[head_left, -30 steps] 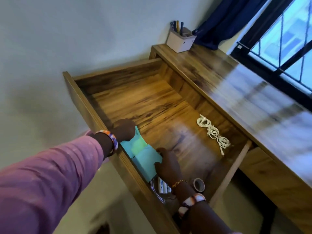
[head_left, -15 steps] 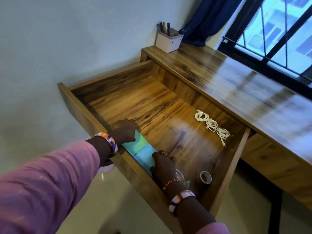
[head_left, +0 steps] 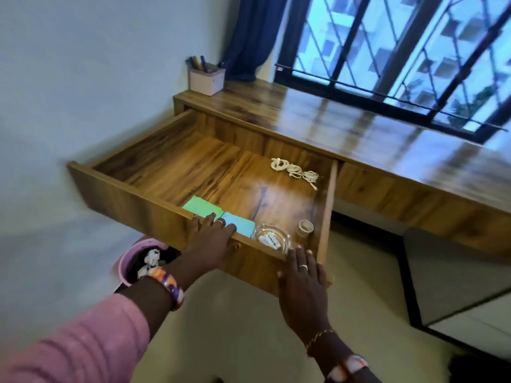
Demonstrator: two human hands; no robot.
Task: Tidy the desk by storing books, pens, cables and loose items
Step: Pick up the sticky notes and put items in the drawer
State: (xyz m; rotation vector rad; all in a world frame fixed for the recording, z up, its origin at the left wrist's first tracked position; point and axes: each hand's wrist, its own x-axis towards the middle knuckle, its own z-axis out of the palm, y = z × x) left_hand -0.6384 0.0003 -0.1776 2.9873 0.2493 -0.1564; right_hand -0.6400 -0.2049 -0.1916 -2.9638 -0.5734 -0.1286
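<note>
Drawer (head_left: 132,200) open, both hands flat on its front: left hand (head_left: 213,240), right hand (head_left: 302,275), fingers straight, gripping nothing. Cable (head_left: 294,170), notepads (head_left: 218,214) inside. Bench (head_left: 359,125) bare but pen holder (head_left: 206,78). Next prob: even push shut.

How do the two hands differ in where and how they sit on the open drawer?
The left hand lies over the top edge of the drawer front, fingertips reaching inside onto the blue pad; the right hand lies flat against the outer face of the front, near the drawer's right corner, touching nothing inside. The left sits nearer the middle of the front. Both have fairly straight fingers and grip nothing, and each wears a ring.
</note>
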